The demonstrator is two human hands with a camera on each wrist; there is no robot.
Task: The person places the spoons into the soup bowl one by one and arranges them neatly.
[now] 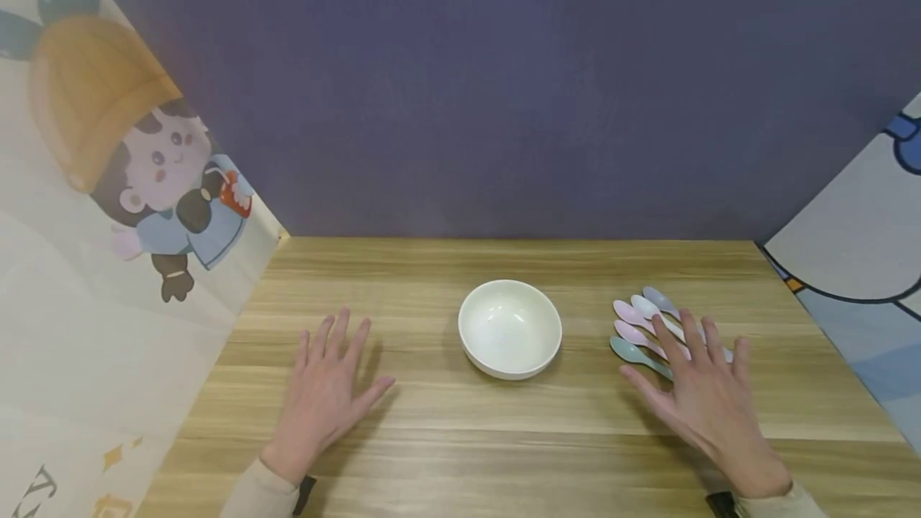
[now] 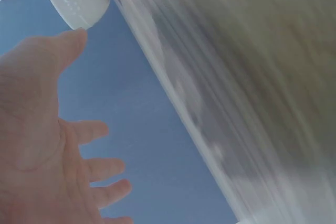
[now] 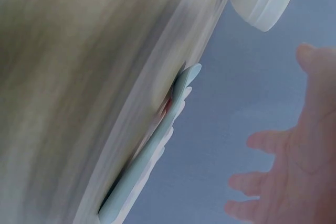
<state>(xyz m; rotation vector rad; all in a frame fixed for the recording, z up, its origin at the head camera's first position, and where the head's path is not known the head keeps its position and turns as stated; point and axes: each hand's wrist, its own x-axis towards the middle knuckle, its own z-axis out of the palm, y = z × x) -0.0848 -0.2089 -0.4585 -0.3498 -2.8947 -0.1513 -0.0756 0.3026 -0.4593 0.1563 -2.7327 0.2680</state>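
A white bowl (image 1: 509, 329) stands upright in the middle of the wooden table, with nothing visible inside it. To its right lie several plastic spoons in a fan, among them a green spoon (image 1: 631, 352), a pink spoon (image 1: 633, 315) and a lavender spoon (image 1: 659, 300). My right hand (image 1: 708, 402) hovers above the spoon handles with fingers spread, hiding part of them; the right wrist view shows a gap between it and the spoons. Left of the bowl, my left hand (image 1: 324, 394) is held over the table, fingers spread, holding nothing.
The wooden table (image 1: 432, 462) ends at a dark blue-purple wall (image 1: 504, 102) at the back. A light panel with a cartoon child (image 1: 158, 158) rises on the left. Another printed panel (image 1: 856, 238) borders the right side.
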